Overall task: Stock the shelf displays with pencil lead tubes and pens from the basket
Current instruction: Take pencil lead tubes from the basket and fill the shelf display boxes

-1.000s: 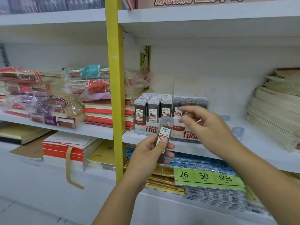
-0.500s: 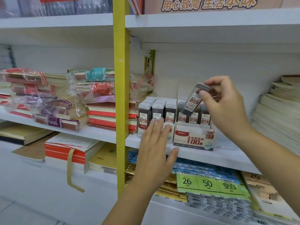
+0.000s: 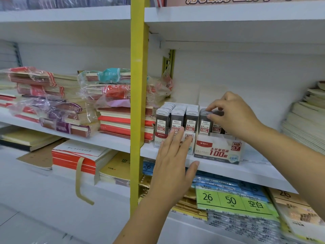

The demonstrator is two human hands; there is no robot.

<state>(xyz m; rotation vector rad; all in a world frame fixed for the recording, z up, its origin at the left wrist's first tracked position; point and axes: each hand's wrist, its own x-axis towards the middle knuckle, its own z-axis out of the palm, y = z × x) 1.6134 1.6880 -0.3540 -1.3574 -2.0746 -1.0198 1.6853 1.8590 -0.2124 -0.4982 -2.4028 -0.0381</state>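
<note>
White shelving bay with a yellow upright [image 3: 139, 85] at 12 o'clock. Left hand [image 3: 174, 161]: fingers straight, laid flat against the front of the 0.5 display box [image 3: 160, 138], grasping nothing. Two display boxes stand on the middle shelf [image 3: 228, 170]. The 0.7 display box [image 3: 218, 152] touches the first at its 3 o'clock. The 0.5 display box holds three rows of tubes. Right hand [image 3: 232, 115]: fingertips pinch the top of a lead tube [image 3: 204, 125] standing in the 0.7 display box.

Plastic-wrapped notebook stacks [image 3: 70, 106] left of yellow upright [image 3: 139, 85], green label packs [image 3: 232, 201] below
</note>
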